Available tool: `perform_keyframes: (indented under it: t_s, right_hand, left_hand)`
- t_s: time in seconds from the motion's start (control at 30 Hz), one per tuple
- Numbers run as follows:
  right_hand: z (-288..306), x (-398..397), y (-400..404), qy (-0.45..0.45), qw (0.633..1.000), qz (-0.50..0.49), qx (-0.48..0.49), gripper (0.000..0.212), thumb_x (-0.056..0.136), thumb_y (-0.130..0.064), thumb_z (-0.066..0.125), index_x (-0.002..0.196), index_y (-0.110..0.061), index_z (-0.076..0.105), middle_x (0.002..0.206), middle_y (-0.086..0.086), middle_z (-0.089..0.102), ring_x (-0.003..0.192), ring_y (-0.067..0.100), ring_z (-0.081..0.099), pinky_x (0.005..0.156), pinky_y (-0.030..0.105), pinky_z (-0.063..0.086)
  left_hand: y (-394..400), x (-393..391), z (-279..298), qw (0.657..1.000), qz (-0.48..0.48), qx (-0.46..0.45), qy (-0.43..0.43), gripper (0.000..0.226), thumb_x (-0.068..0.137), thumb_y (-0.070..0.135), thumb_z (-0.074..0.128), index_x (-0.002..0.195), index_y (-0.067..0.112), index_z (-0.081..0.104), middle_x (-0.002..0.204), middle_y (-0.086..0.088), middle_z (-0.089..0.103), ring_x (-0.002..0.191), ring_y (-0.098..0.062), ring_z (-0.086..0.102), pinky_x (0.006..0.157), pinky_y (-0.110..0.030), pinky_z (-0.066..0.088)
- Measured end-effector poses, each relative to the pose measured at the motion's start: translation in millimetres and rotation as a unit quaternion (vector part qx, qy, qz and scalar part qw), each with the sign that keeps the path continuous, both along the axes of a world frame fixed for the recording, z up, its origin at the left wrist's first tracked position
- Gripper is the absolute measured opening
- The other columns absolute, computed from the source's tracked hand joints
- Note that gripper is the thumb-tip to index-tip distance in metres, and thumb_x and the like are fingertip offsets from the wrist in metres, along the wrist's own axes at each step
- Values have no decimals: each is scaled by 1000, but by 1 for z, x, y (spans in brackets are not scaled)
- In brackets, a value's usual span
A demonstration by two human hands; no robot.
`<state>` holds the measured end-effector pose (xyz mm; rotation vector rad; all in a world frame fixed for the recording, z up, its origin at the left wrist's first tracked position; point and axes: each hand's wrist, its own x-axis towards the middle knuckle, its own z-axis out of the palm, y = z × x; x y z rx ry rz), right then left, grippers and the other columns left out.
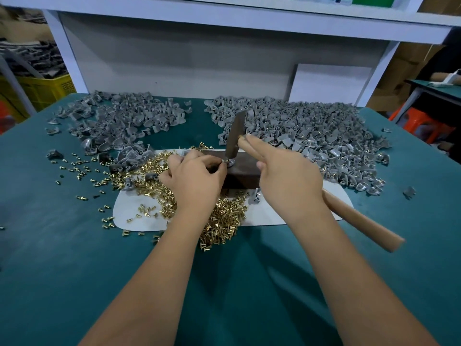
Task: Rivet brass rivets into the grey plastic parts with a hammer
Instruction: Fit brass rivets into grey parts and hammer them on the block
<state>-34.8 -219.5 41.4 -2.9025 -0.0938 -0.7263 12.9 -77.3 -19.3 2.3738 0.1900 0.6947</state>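
Left hand (pixel 197 174): fingers curled, thumb and forefinger pinching a small grey plastic part (pixel 230 163) seated on the top face of the dark block (pixel 243 171). A brass rivet appeared to sit in the part, though it was too small to make out fully.

Right hand (pixel 289 179): wrapped round the wooden handle of the hammer (pixel 235 132), forefinger laid straight along the shaft toward the head. Handle ran from lower right, passing under the palm, up and left to the head. Long axis of the steel head stood nearly upright, slightly tilted, its lower face touching or just above the held part.

Key relation: work piece lay directly between the two hands, just beside the left fingertips (pixel 220 163) and under the hammer face. The left hand was the nearer; its pinching fingers sat close to the strike point, judged the main hazard for the next blow.

Supplies: loose brass rivets (pixel 222 221) heaped on a white mat (pixel 129 211) beneath the left wrist and scattered leftward. Pile of grey parts at far left (pixel 124 118); larger pile at far right (pixel 311 131), some showing brass. All on a green table (pixel 74 258).

Step judged: rivet being set.
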Motion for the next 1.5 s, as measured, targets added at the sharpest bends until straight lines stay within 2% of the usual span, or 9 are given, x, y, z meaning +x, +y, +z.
perform_keyframes:
  t_s: [0.2, 0.3, 0.4, 0.57, 0.73, 0.83, 0.97, 1.37, 1.5]
  right_hand:
    - [-1, 2, 9, -10, 1000, 6, -10, 68, 90, -13, 52, 139, -55, 29, 95, 2, 65, 76, 28, 62, 54, 27, 29]
    - [5, -1, 9, -58, 998, -28, -14, 70, 90, -14, 54, 139, -56, 26, 80, 0, 53, 55, 24, 43, 46, 25, 19]
    - [-4, -5, 14, -22, 999, 21, -39, 71, 90, -14, 52, 141, -54, 23, 91, 1, 60, 64, 26, 53, 50, 28, 25]
    - [11, -8, 18, -84, 994, -43, -53, 74, 81, -8, 54, 141, -47, 36, 72, 2, 51, 49, 23, 35, 44, 22, 8]
    - [-4, -9, 16, -28, 997, 3, -77, 76, 86, -10, 49, 144, -51, 23, 91, 0, 60, 59, 22, 38, 44, 25, 10]
    - [4, -10, 19, -70, 995, -40, -59, 74, 79, -9, 48, 142, -47, 35, 78, 2, 57, 54, 21, 33, 45, 23, 12]
    - [-8, -11, 19, -39, 993, -15, -109, 77, 84, -10, 52, 146, -46, 24, 88, 2, 59, 64, 24, 54, 50, 28, 24]
    - [-6, 2, 11, -58, 997, -37, -43, 71, 90, -13, 53, 140, -54, 25, 75, -2, 41, 54, 22, 37, 44, 26, 17]
    - [-13, 18, -5, -73, 994, -66, 39, 68, 92, -12, 53, 139, -51, 24, 82, 1, 43, 49, 17, 36, 45, 25, 24]
  left_hand:
    - [-3, 1, -1, 1000, 9, 2, -1, 17, 86, 47, 66, 93, 35, 75, 99, 20, 56, 97, -12, 26, 72, -33, 9]
    - [-3, 1, -2, 1000, 12, -15, -11, 16, 85, 49, 68, 90, 36, 75, 97, 21, 57, 94, -7, 21, 72, -32, 7]
    - [-3, 1, -2, 1000, 11, -8, -13, 17, 85, 49, 68, 90, 35, 75, 94, 22, 52, 94, -8, 22, 71, -32, 7]
    - [-4, -2, -1, 1000, 3, -17, -18, 18, 87, 47, 67, 92, 32, 76, 95, 20, 55, 99, -15, 31, 79, -35, 13]
    - [-4, -2, 1, 999, 7, -45, -1, 17, 85, 48, 69, 91, 33, 73, 95, 19, 55, 98, -12, 26, 81, -37, 17]
    - [-4, -3, 0, 999, 0, -43, -18, 15, 86, 45, 69, 88, 32, 74, 90, 19, 54, 95, -9, 22, 80, -35, 14]
    - [-4, -2, 1, 999, -6, -41, -19, 14, 86, 45, 69, 89, 32, 75, 87, 21, 50, 97, -12, 26, 79, -35, 14]
    - [-1, -2, 2, 999, -26, -34, 10, 18, 88, 47, 64, 94, 33, 75, 98, 20, 53, 98, -9, 25, 77, -34, 12]
    - [6, 2, 6, 992, -76, -83, 56, 12, 89, 45, 64, 78, 41, 67, 104, 18, 57, 114, -19, 32, 86, -37, 19]
